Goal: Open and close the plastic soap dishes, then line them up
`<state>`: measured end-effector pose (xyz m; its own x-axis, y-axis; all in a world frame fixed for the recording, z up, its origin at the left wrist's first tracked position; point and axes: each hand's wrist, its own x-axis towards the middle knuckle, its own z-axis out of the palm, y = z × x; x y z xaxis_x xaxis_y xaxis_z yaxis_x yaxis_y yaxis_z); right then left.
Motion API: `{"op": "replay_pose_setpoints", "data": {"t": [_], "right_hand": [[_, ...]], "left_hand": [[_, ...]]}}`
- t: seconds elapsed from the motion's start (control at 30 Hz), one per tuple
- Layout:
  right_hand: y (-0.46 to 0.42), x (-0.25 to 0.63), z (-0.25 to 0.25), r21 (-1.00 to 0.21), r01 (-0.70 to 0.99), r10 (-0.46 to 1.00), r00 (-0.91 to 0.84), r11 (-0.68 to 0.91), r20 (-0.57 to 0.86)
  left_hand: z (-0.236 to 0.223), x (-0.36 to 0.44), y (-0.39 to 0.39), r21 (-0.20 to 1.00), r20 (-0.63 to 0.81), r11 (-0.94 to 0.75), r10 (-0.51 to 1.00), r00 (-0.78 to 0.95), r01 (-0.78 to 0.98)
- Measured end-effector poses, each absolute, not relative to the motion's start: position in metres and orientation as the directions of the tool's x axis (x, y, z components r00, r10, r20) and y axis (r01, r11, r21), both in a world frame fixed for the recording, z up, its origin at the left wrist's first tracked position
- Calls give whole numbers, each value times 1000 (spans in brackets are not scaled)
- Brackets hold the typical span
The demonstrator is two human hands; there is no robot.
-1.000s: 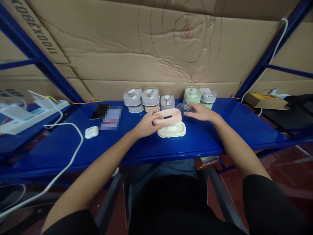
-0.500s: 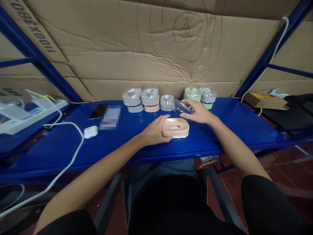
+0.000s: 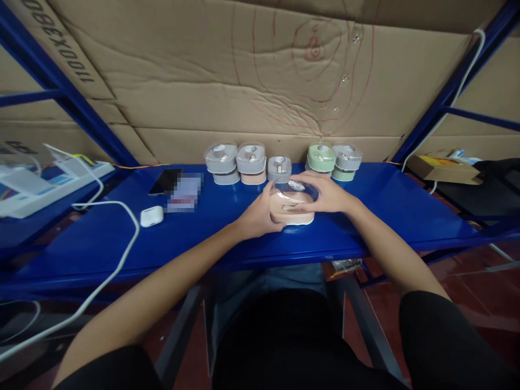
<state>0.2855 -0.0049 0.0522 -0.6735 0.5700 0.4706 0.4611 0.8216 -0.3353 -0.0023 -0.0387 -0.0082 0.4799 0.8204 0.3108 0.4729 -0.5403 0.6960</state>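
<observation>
A creased cardboard wall (image 3: 182,70) marked with red rings backs a blue tabletop (image 3: 203,235). Take the pink box (image 3: 289,219), on the near middle of the tabletop, as the clock's centre, with twelve o'clock toward the wall. The left hand (image 3: 258,216) is curled round its nine o'clock side. The right hand (image 3: 330,194), at two o'clock, grips a clear cover (image 3: 289,190), which lies over the box; whether its rim is seated cannot be told.

The step looks to be fitting this cover. To do it well, keep the left grip firm and low so the box does not slide on the cream base (image 3: 303,223) under it, line up the rim all round, then press evenly at three and nine o'clock. A one-sided push could tip the cover or pinch a fingertip.

Through the cover a pale slot shows in the box floor; nothing else can be made out inside. Farther back stand two-high stacks with clear lids: grey (image 3: 226,177) at ten, grey-over-pink (image 3: 254,177) at eleven, green-topped (image 3: 323,157) at one, grey-over-green (image 3: 346,157) near two; their contents are unclear. A smaller single grey box (image 3: 278,172) stands just before twelve. A white earbud case (image 3: 151,216) lies at nine.
</observation>
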Motion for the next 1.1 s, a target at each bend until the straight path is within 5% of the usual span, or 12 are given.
{"op": "replay_pose_setpoints", "data": {"t": [0.37, 0.77, 0.93, 1.1], "right_hand": [[-8, 269, 39, -350, 453, 560, -761, 820, 327], [-17, 281, 26, -412, 488, 621, -722, 770, 306], [-55, 352, 21, -387, 653, 759, -557, 651, 337], [-65, 466, 16, -368, 870, 911, -188, 327, 367]], "left_hand": [[-8, -8, -29, 836, 209, -413, 848, 486, 362], [-8, -13, -31, 751, 202, -465, 838, 507, 469], [-1, -12, -35, 711, 167, -467, 838, 519, 526], [1, -13, -34, 690, 149, -475, 831, 536, 546]]}}
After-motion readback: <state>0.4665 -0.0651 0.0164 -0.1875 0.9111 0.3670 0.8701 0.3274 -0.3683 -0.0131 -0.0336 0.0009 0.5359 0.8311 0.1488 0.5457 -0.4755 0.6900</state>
